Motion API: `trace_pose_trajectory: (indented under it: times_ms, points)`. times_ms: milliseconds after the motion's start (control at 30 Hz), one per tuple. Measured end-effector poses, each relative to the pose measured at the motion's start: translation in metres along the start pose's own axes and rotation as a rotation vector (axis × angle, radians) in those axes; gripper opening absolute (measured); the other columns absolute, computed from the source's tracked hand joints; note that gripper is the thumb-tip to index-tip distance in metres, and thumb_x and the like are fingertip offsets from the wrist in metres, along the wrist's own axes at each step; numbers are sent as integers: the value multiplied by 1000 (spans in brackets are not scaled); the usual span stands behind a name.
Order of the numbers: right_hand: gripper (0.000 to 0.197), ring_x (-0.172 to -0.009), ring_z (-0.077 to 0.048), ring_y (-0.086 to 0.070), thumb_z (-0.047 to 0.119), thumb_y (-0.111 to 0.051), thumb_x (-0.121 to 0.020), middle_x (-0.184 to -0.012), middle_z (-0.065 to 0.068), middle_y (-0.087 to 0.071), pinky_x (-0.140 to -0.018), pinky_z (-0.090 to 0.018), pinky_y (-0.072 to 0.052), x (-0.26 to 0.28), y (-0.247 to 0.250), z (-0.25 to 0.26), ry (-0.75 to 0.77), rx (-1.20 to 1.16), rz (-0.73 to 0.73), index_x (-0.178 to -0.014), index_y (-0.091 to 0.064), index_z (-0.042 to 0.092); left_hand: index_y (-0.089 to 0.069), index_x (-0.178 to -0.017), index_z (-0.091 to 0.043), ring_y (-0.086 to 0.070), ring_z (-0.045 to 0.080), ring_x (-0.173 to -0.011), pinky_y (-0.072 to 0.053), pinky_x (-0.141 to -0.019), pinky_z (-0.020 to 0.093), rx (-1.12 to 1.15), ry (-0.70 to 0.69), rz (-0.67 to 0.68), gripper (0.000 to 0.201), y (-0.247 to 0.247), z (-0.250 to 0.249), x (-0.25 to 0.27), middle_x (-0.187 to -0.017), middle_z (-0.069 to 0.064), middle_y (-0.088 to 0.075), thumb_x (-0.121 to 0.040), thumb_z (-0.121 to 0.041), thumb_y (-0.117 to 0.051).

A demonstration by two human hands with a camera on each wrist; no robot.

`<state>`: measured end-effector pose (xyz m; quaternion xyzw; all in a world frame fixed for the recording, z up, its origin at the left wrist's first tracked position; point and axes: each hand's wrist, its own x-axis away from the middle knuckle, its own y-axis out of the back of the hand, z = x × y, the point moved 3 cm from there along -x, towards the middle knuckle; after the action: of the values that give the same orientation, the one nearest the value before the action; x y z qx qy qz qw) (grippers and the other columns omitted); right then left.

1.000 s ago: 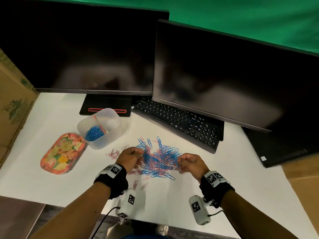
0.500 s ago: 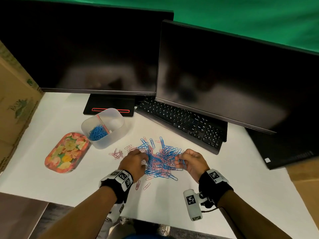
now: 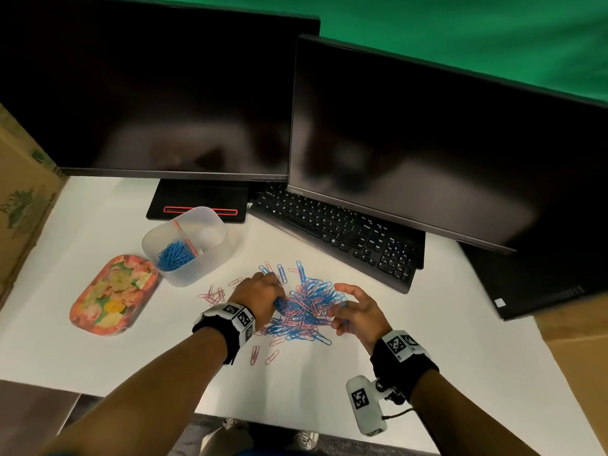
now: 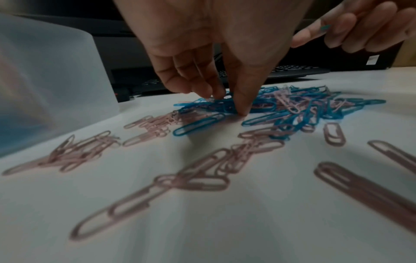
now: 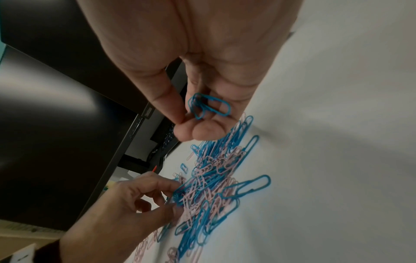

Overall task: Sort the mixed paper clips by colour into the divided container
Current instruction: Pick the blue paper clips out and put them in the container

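A mixed pile of blue and pink paper clips (image 3: 307, 307) lies on the white table. My left hand (image 3: 276, 296) digs into its left edge, thumb and fingers pinching a bunch of blue clips (image 4: 216, 104). My right hand (image 5: 189, 121) hovers just off the pile's right side and holds a few blue clips (image 5: 209, 106) against its curled fingers with the thumb. The translucent divided container (image 3: 214, 255) stands to the back left, with blue clips (image 3: 174, 255) in its left compartment. What lies in the right compartment is unclear. Loose pink clips (image 3: 214, 294) are scattered left of the pile and in front of it.
A flowered oval tray (image 3: 112, 294) sits left of the container. A black keyboard (image 3: 339, 232) and two dark monitors (image 3: 427, 153) stand behind the pile. A cardboard box (image 3: 23, 192) borders the left side. The table's front edge (image 3: 296, 419) is close to my forearms.
My left hand has pushed further into the pile's left side. My right hand has drawn back a little from the pile, with blue clips in it.
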<state>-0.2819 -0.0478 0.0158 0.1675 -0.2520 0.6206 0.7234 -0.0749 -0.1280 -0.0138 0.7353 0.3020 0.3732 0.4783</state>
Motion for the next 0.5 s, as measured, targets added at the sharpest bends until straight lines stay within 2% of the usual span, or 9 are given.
trace_pose_trajectory:
  times_ms: [133,233,300,367,433,500]
  points:
    - [42,-57,-23,-53,-11,-58,-83,-76,-15,-63,-51,-30,-43,-1,2,-1,-11,42,-17,-118,-55,11,-70,-109,-28,-48,19,-114,-44,-91,31,66,44,-47,24,3,7,-2,-117,-7,-56,-87,-28,-61]
    - [41,-57,-23,-53,-11,-57,-82,-75,-15,-64,-51,-30,-43,-3,2,0,-10,57,-16,-117,-56,12,-73,-103,-24,-55,21,-106,-47,-89,32,197,122,-87,20,5,16,-1,-111,-3,-64,-85,-24,-64]
    - [40,-56,-23,-53,-11,-57,-82,-74,-14,-64,-51,-30,-43,-5,-2,2,-6,68,-2,-115,-57,12,-73,-101,-22,-62,19,-95,-48,-84,26,357,233,-89,19,7,23,1,-102,0,-71,-84,-25,-67]
    - [39,-56,-22,-53,-11,-59,-82,-74,-14,-63,-51,-30,-43,-6,-5,6,0,73,10,-113,-57,12,-74,-98,-19,-62,13,-81,-45,-79,19,573,335,-93,19,9,28,2,-89,-1,-71,-80,-26,-73]
    - [37,-56,-23,-52,-11,-58,-83,-76,-16,-63,-50,-30,-43,-8,-11,10,6,68,35,-111,-58,13,-73,-93,-20,-60,9,-76,-43,-80,19,831,400,-91,18,10,33,6,-83,-4,-69,-76,-24,-78]
    - [35,-56,-23,-51,-11,-56,-84,-77,-18,-62,-50,-29,-42,-11,-18,14,9,62,61,-111,-59,11,-73,-85,-20,-61,11,-72,-46,-78,24,1049,389,-80,11,15,34,11,-76,-2,-70,-76,-19,-79]
